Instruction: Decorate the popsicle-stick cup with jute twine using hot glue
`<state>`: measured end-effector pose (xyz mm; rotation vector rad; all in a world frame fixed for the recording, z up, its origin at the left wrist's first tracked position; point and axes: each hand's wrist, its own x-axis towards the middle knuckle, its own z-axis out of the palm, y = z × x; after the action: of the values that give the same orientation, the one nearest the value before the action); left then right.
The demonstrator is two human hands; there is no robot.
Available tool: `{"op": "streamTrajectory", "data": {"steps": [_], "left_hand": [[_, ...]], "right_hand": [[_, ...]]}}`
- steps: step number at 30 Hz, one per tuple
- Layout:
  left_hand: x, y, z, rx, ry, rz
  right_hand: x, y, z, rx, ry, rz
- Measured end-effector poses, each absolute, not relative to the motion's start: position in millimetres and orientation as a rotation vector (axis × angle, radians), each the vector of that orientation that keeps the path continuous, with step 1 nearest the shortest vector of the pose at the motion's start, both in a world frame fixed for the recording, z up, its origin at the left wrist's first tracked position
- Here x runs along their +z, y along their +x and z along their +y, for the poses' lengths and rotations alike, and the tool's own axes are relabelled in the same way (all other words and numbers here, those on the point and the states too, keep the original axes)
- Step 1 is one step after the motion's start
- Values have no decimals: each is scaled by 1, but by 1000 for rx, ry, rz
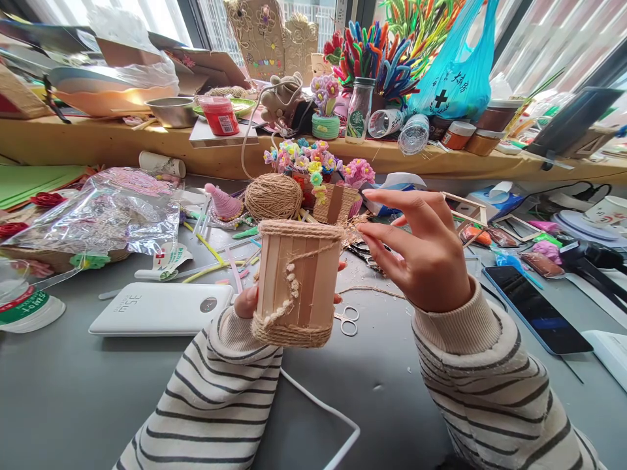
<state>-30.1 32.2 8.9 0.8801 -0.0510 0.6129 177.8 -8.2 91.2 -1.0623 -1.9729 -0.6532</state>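
My left hand [245,303] is wrapped round a pen-holder-like pot [313,287] of flat wooden sticks and holds it upright above the table. Twine rings its rim and base, and a twine line with small whitish knots or beads curves down its front. The pot hides most of that hand; the thumb shows at the left and fingertips at the right. Off the pot's upper right, my right hand [421,245] is raised with its fingers apart, and nothing shows between them. Small scissors [347,320] lie behind the pot on the grey table [382,405].
A white power bank [159,310] lies left, a phone [536,310] right. A white cable [337,414] crosses the front. Behind the pot are a twine ball [273,197], a pink cone [224,202] and flowers [313,160]. Jars and pipe cleaners [379,62] crowd the ledge [147,140].
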Motion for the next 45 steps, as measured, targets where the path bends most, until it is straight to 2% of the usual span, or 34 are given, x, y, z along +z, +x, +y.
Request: {"op": "streamTrajectory", "data": {"steps": [45], "left_hand": [[16, -23, 23, 681, 799, -41]], "right_hand": [[86, 176, -4, -661, -1086, -1926]]}}
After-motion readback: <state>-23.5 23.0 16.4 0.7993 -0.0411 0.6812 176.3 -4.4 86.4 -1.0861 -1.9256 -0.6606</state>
